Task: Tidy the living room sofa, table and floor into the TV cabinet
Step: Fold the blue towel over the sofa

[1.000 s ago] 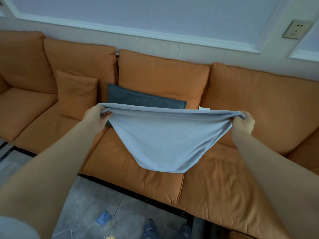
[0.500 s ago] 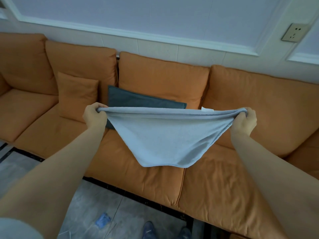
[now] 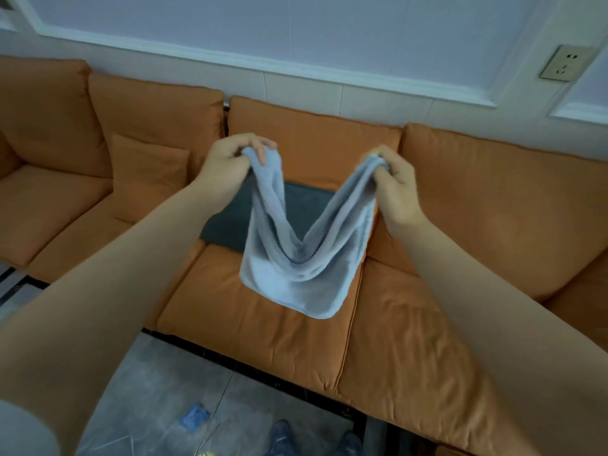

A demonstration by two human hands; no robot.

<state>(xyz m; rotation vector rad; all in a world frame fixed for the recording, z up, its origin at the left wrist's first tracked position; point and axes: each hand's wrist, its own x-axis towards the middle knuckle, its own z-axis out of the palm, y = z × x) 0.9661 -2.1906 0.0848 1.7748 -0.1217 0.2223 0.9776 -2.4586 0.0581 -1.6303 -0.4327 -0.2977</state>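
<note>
Orange sofa (image 3: 296, 324) cushions spread below my fingers. A pale blue towel (image 3: 296, 268), soft and creased, sagged in a V between them, hanging free above the seat. My left hand (image 3: 227, 162) and right hand (image 3: 394, 185) each pinched a bunched end, fingers curled tight.

Both arms outstretched, left hand (image 3: 230, 161) clenched, right hand (image 3: 396, 185) clenched

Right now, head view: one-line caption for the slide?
Both hands, left and right, grip a light blue towel sagging in a V above an orange sofa.
</note>
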